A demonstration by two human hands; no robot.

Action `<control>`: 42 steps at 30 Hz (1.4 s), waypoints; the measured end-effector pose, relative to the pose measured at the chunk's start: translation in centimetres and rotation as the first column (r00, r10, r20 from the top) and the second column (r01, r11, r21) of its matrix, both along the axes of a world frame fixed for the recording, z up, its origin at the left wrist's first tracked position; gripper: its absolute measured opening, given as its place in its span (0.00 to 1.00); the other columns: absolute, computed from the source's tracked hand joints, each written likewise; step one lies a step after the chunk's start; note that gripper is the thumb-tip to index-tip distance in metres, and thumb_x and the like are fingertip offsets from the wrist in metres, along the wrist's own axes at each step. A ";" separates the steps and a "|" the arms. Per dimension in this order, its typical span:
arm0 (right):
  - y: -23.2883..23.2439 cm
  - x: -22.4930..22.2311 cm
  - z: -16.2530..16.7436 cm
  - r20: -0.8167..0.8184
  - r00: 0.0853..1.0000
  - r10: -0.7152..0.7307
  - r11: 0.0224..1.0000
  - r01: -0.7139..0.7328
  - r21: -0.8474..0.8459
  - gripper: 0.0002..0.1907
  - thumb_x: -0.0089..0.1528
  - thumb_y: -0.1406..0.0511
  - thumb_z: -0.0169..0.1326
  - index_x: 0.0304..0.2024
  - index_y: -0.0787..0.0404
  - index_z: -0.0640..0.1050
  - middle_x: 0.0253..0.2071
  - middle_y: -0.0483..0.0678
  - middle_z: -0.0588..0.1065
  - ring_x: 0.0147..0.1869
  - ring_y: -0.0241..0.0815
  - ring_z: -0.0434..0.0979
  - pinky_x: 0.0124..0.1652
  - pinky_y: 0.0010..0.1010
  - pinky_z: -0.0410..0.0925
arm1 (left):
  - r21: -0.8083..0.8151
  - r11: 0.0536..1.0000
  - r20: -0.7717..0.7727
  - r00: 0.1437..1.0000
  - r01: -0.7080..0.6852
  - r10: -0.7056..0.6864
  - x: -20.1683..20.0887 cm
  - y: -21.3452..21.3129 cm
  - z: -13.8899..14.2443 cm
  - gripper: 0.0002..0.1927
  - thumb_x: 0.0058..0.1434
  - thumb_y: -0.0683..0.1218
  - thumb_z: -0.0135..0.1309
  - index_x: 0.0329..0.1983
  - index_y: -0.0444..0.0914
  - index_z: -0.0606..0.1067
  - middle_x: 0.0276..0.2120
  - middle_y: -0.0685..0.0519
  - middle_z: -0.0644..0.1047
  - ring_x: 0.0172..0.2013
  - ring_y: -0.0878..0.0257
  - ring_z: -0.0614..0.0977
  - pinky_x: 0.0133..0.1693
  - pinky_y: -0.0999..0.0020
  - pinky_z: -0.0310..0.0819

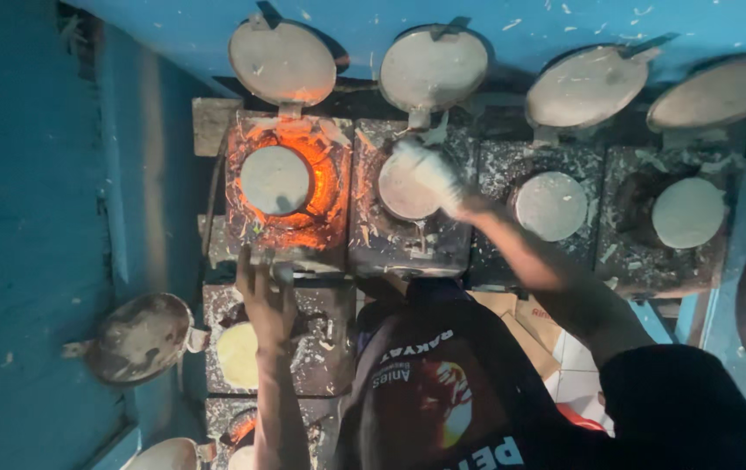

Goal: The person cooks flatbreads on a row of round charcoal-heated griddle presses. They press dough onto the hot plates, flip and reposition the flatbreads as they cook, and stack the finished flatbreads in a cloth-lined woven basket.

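Observation:
My right hand (430, 174), wrapped in something white, a glove or a cloth, reaches forward and rests on the round grey plate (397, 198) of the second stove in the far row. Its fingers are not distinguishable. My left hand (267, 300) lies with fingers spread on the front edge of the first stove (290, 239), whose round plate (275, 180) is ringed by glowing orange fire. Just below that hand, a nearer stove holds a pale yellow disc (238, 355).
Two more stoves with round grey plates (551, 205) (688, 212) stand to the right. Round hinged lids (282, 63) (433, 68) (586, 85) (721, 91) stand open against the blue wall. Another open lid (140, 338) sticks out at left. White batter scraps cover the stove tops.

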State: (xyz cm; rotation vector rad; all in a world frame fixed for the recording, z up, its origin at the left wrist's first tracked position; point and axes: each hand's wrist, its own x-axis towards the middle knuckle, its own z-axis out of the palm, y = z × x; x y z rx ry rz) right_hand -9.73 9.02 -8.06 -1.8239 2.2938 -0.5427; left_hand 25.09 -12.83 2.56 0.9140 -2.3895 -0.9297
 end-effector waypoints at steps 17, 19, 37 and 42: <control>-6.3 -6.7 2.8 -0.110 0.992 0.064 0.968 -0.088 -0.234 0.17 0.70 0.64 0.58 0.38 0.77 0.75 0.33 0.57 0.72 0.35 0.47 0.70 0.38 0.37 0.64 | -0.316 0.935 0.573 0.818 0.162 0.052 -16.7 -5.9 -1.8 0.52 0.48 0.59 0.68 0.70 0.29 0.61 0.74 0.29 0.50 0.74 0.31 0.46 0.68 0.23 0.32; -9.1 -6.8 2.2 -0.489 0.846 0.211 0.893 -0.370 -0.255 0.17 0.70 0.65 0.58 0.37 0.78 0.75 0.32 0.57 0.72 0.35 0.47 0.70 0.37 0.37 0.63 | -0.299 0.939 0.584 0.811 0.172 0.038 -17.0 -6.4 -1.9 0.55 0.45 0.59 0.69 0.71 0.30 0.59 0.73 0.29 0.50 0.74 0.31 0.47 0.67 0.22 0.32; -7.8 -4.2 3.7 0.918 -0.395 0.008 0.944 0.306 0.123 0.28 0.73 0.51 0.46 0.57 0.72 0.73 0.52 0.60 0.74 0.53 0.51 0.75 0.54 0.41 0.69 | -0.331 0.882 0.566 0.819 0.337 -0.101 -12.7 -9.7 -4.8 0.45 0.49 0.54 0.64 0.69 0.37 0.64 0.72 0.33 0.53 0.72 0.31 0.50 0.66 0.22 0.36; -6.7 -2.2 6.8 0.888 -0.459 0.020 0.997 0.080 0.019 0.34 0.75 0.45 0.43 0.61 0.72 0.71 0.57 0.61 0.75 0.58 0.54 0.77 0.59 0.44 0.70 | -0.487 0.675 0.710 0.702 0.555 -0.065 -11.1 -11.1 -5.4 0.33 0.58 0.52 0.61 0.67 0.42 0.69 0.75 0.41 0.59 0.76 0.42 0.56 0.71 0.25 0.38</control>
